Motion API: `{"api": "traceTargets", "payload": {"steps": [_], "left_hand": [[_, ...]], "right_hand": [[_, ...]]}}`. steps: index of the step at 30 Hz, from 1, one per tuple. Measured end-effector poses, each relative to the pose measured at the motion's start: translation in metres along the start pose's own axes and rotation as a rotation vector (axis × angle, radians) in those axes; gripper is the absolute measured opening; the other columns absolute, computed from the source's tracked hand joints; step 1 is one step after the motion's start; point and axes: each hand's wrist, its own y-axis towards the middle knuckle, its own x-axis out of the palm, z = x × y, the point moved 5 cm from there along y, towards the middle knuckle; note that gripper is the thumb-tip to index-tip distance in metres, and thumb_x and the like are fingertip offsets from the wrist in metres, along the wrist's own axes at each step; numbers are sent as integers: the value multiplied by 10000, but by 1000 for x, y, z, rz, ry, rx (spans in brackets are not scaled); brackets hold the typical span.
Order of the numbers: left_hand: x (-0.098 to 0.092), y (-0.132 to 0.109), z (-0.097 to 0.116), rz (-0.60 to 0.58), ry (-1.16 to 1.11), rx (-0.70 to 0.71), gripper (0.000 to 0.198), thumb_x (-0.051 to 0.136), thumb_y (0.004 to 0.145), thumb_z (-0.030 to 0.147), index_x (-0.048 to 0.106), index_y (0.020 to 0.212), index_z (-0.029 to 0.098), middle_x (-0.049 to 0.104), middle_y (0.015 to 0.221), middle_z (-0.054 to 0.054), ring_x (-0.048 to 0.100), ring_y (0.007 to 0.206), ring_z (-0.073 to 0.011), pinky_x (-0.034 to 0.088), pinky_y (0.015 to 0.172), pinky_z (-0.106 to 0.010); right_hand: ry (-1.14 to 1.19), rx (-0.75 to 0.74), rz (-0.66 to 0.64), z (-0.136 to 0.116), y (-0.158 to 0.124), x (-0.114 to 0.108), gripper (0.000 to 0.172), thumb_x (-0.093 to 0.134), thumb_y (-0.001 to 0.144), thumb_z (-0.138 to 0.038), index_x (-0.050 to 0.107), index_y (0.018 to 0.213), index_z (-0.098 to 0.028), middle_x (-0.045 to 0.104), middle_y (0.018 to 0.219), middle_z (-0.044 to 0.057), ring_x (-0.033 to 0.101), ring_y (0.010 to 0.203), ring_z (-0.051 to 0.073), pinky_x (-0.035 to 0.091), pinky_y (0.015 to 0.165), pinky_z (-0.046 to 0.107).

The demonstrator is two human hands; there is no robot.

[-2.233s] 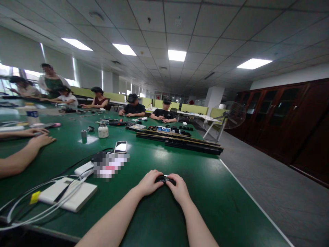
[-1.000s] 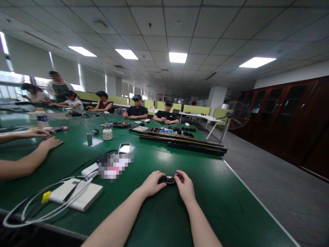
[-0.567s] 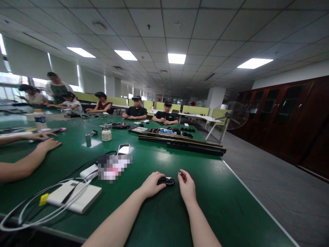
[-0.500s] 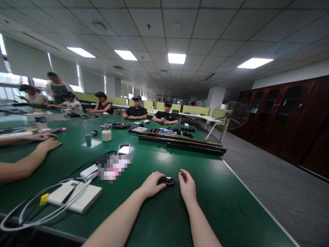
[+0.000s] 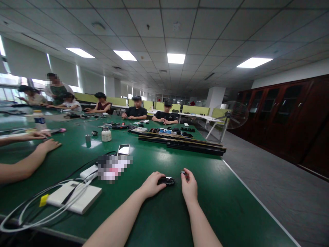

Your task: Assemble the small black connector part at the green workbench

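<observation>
The left hand (image 5: 153, 184) has its thumb and fingers closed around one end of a black device (image 5: 169, 181), whose other end juts out toward the right, low over the tabletop or resting on it; I cannot tell which. The right hand (image 5: 189, 187) pinches a small grey piece (image 5: 183, 172) between thumb and fingertips, the other fingers curled in behind. The piece and the device are apart, with a strip of green surface showing between them. Both hands sit over the near part of the green table (image 5: 159, 212), and the tabletop runs on to the right of the right hand as far as a pale table edge (image 5: 253, 190), which slants down toward the near corner, grey floor beyond it. Forward of the hands, a stretch of tabletop leads to a stack of long black bars (image 5: 185, 142), its right end reaching that same edge. The left side is tighter: a phone (image 5: 123, 150) lies ahead of the left hand, and a flat white box (image 5: 74, 197) lies beside the left forearm with white cables looped across it, near the table's front edge. Farther left, a co-worker's hands (image 5: 48, 145) are over the table, well apart from these two. Past the bars stands a large fan (image 5: 232, 115).
</observation>
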Motion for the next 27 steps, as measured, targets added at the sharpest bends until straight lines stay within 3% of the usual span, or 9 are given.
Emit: {"api": "traceTargets", "payload": {"steps": [11,27], "left_hand": [[-1,0,1,3,-15,-6,359,581,755,322,589,1093,202,602,1031,-67,529,975,-227,418,889,-344],[0,0,0,4,-5,5,371,582,752,332,589,1098,198,600,1048,-72,528,986,-234,412,896,-346]], "right_hand": [[-18,43,76,0,1,-5,502,504,737,-470,560,1110,-139,654,1011,128,627,837,207,487,745,296],[-25,53,80,1,1,-6,497,498,735,-458,572,1114,-146,660,999,115,630,834,208,487,755,300]]}}
